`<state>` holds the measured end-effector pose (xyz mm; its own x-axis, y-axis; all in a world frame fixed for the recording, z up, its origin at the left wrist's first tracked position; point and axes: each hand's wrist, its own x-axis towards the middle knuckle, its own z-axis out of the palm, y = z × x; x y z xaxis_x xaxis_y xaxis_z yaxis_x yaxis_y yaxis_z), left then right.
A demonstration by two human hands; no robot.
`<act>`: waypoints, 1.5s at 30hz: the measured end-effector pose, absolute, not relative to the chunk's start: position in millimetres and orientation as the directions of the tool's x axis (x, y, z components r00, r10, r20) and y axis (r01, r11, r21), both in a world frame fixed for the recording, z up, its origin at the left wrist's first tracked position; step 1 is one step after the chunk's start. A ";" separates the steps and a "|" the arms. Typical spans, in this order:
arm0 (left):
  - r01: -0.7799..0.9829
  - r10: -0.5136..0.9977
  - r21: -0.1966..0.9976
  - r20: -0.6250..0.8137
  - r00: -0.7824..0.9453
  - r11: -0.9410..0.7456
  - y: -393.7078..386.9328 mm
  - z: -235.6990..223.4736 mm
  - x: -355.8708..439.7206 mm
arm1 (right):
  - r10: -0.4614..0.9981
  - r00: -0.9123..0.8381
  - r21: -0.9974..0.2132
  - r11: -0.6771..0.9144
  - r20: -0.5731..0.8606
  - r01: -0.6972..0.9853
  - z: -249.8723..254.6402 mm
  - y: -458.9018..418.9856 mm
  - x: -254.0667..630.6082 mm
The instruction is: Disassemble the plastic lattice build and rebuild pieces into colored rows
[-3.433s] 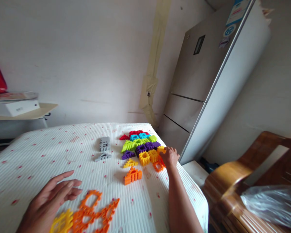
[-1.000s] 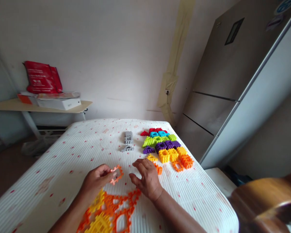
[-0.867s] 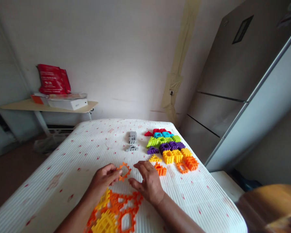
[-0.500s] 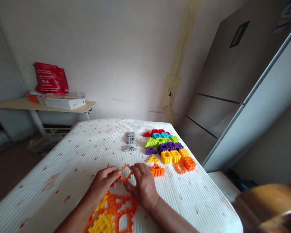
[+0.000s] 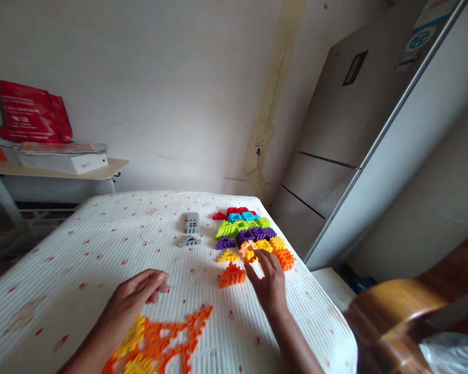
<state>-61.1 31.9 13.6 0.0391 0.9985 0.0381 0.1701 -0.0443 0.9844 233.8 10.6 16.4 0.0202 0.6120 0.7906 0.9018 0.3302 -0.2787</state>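
My right hand [image 5: 267,280] is half closed at the near end of the rows, its fingertips [image 5: 258,257] pinching a pale orange frame piece [image 5: 247,251] right against the yellow blocks [image 5: 263,245]. My left hand [image 5: 130,301] is open, its fingers stretched out and holding nothing, just above the joined mesh [image 5: 156,337] of orange and yellow pieces.

That mesh is the part already built. It lies flat on the near part of the mattress [image 5: 62,244] and runs out of view at the bottom, so I can't see all of it.

What's left lies loose toward the far edge, right of the middle: red pieces [image 5: 230,213], blue pieces [image 5: 242,216], green pieces [image 5: 234,227], purple pieces [image 5: 253,235], a yellow triangle [image 5: 228,256], an orange block [image 5: 233,275] and more orange pieces [image 5: 284,258]. They sit in stacked color bands, and I count most of the colored pieces there rather than in the mesh. Two gray pieces [image 5: 192,222] lie apart, just left of the bands. Past the mattress's far right corner stands a fridge [image 5: 320,156].
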 end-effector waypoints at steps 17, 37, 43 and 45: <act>0.215 0.999 0.977 -0.008 0.041 -0.001 33.3 8.8 -59.5 | 0.888 0.228 -0.172 -0.172 0.400 0.970 -16.3 5.4 299.9; 0.491 0.858 0.784 0.099 0.504 -0.379 26.2 2.7 -50.5 | 0.771 0.104 -0.131 -0.027 0.629 0.991 -23.4 5.6 297.4; 0.545 0.770 0.616 0.166 0.616 -0.569 14.1 2.4 -31.5 | 0.683 -0.155 -0.083 0.302 0.714 0.950 -8.4 0.1 272.1; 0.594 0.750 0.524 0.140 0.647 -0.610 7.8 5.1 -23.5 | 0.684 -0.196 -0.085 0.354 0.702 0.931 -6.3 -1.4 266.8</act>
<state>-23.5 7.8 5.1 0.6466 0.7499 0.1397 0.5943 -0.6101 0.5241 266.8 -1.4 -6.3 -0.1957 0.6844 0.7023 0.9314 0.3538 -0.0853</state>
